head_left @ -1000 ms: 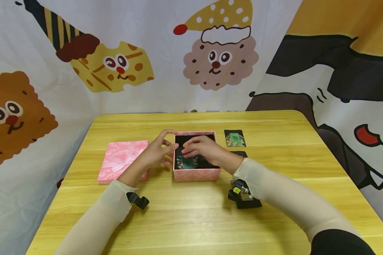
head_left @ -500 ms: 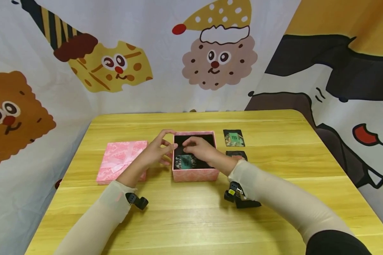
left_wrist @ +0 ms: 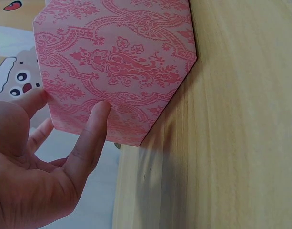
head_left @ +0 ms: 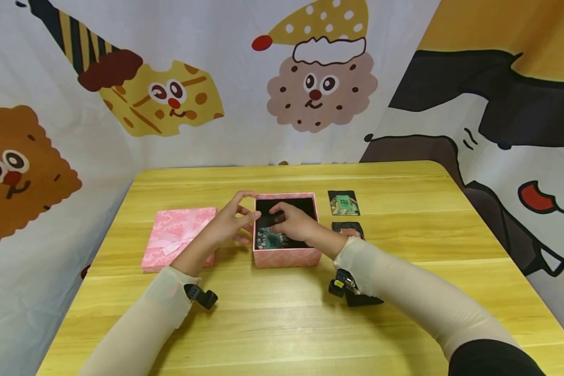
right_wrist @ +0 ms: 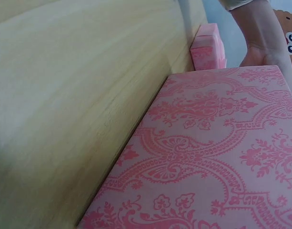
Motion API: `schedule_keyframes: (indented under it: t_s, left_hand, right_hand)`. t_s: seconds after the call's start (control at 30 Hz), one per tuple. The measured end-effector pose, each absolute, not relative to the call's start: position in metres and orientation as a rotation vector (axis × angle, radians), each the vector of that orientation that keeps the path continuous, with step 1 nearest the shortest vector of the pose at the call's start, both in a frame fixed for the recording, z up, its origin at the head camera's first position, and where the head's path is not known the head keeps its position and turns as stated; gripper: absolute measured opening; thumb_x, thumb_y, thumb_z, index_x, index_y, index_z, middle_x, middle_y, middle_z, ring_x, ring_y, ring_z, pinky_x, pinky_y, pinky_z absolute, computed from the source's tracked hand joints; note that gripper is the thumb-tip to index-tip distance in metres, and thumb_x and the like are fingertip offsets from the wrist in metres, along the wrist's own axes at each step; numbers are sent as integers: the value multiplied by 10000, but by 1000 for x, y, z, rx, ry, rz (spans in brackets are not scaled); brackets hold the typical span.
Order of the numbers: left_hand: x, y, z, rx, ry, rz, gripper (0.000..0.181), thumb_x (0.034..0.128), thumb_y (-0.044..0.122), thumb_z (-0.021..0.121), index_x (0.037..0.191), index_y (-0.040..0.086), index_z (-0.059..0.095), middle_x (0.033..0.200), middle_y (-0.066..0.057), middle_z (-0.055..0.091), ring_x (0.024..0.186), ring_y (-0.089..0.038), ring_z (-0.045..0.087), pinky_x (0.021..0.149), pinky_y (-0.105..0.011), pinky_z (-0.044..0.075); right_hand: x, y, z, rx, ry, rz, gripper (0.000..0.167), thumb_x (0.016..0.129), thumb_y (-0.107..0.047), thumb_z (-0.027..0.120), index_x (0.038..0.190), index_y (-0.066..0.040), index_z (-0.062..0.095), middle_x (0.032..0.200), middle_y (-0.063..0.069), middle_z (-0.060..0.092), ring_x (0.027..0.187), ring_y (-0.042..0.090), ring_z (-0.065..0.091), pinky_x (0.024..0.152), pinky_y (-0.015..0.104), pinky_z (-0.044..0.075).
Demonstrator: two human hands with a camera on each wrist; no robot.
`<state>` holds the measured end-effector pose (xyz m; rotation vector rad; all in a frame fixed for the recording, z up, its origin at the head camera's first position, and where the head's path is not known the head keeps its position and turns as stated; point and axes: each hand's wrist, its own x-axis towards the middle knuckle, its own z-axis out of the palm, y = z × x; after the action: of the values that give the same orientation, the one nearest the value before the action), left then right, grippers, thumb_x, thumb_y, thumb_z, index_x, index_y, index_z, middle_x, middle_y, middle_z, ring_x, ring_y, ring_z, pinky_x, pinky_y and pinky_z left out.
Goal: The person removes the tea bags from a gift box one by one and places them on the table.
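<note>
An uncovered pink patterned box [head_left: 286, 258] with a black inside stands mid-table in the head view. The left hand [head_left: 230, 223] touches its left wall; in the left wrist view, this hand [left_wrist: 45, 176] has its fingertips against the box side [left_wrist: 117, 62]. Inside the box, the right hand [head_left: 297, 223] has thumb and fingers spread apart above a dark packet [head_left: 270, 238] with a teal label; whether it touches the packet cannot be told. In the right wrist view the box wall [right_wrist: 207, 143] hides that hand.
A pink lid [head_left: 178, 237] with a ribbon bow lies left of the box. Right of it lie a packet with a green label [head_left: 343, 203], one with a reddish label [head_left: 349, 230], and a black one [head_left: 364, 299] partly under the right wrist. A printed cloth [head_left: 244, 146] hangs behind.
The right hand has moved slightly left and its thumb has come down toward the packet in the box, its fingers parting. The left hand stays at the box's left wall.
</note>
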<state>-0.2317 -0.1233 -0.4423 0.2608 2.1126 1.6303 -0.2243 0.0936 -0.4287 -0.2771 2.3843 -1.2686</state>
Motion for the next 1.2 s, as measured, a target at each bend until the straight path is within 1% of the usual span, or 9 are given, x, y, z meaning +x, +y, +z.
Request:
schedule_keyframes:
  t_s: [0.13, 0.33, 0.5, 0.6, 0.77, 0.87, 1.0, 1.1, 1.2]
  left_hand:
    - [-231, -124, -440, 275, 2122, 1622, 514, 1050, 330, 623, 1499, 314, 372, 1260, -253, 485, 894, -339, 700, 695, -544, 634]
    - [-231, -124, -440, 284, 2129, 1622, 525, 1049, 330, 626, 1505, 297, 369, 1253, -256, 484, 900, -345, 697, 686, -527, 637]
    - [-232, -124, -441, 278, 2122, 1625, 522, 1049, 332, 624, 1503, 300, 368, 1253, -253, 482, 889, -332, 696, 676, -520, 638]
    - [-232, -124, -441, 277, 2117, 1628, 515, 1051, 330, 620, 1501, 310, 370, 1257, -253, 482, 882, -320, 695, 675, -526, 637]
    - [-232, -124, -441, 278, 2115, 1629, 515, 1058, 320, 610, 1510, 310, 363, 1263, -259, 479, 872, -316, 689, 682, -550, 632]
    - [-231, -124, -440, 273, 2115, 1627, 524, 1053, 330, 617, 1510, 315, 361, 1263, -259, 479, 883, -324, 690, 696, -563, 629]
    - [-231, -124, -441, 279, 2121, 1625, 533, 1048, 343, 623, 1511, 316, 361, 1261, -260, 476, 899, -340, 688, 703, -565, 629]
    - [-231, -124, -441, 284, 2120, 1629, 534, 1048, 346, 624, 1512, 313, 361, 1261, -261, 476, 901, -345, 688, 700, -562, 630]
    - [-231, -124, -441, 283, 2114, 1632, 529, 1049, 342, 623, 1507, 313, 361, 1258, -261, 482, 893, -335, 693, 697, -560, 630]
  right_hand:
    - [-224, 94, -426, -316, 2392, -1187, 403, 901, -60, 789, 1267, -17, 626, 1089, 147, 667, 976, 236, 628, 759, 311, 549]
    - [-223, 93, -424, -436, 2448, -1043, 203, 866, -85, 833, 1027, -44, 717, 958, 55, 707, 866, 166, 630, 745, 291, 545]
    - [-222, 93, -425, -472, 2501, -1030, 72, 926, -112, 782, 949, -69, 730, 907, 39, 711, 834, 162, 631, 743, 305, 542]
    - [-221, 93, -426, -474, 2547, -1049, 55, 974, -131, 729, 949, -92, 700, 897, 31, 687, 802, 164, 612, 715, 312, 520]
    - [-221, 94, -428, -450, 2540, -1113, 67, 1033, -173, 655, 1009, -114, 633, 921, 59, 638, 753, 200, 572, 671, 325, 485]
    - [-222, 94, -428, -458, 2487, -1091, 130, 984, -135, 711, 1075, -104, 624, 986, 63, 638, 788, 194, 567, 685, 309, 481]
    - [-223, 95, -428, -457, 2410, -1058, 344, 878, 0, 755, 1172, -91, 603, 1099, 92, 620, 791, 212, 554, 672, 307, 477]
    - [-222, 95, -428, -408, 2393, -1118, 427, 860, 32, 771, 1226, -108, 602, 1248, 114, 615, 875, 226, 573, 722, 331, 506]
    - [-222, 95, -427, -322, 2412, -1219, 512, 854, -6, 818, 1291, -132, 582, 1398, 126, 576, 1000, 252, 591, 823, 381, 540]
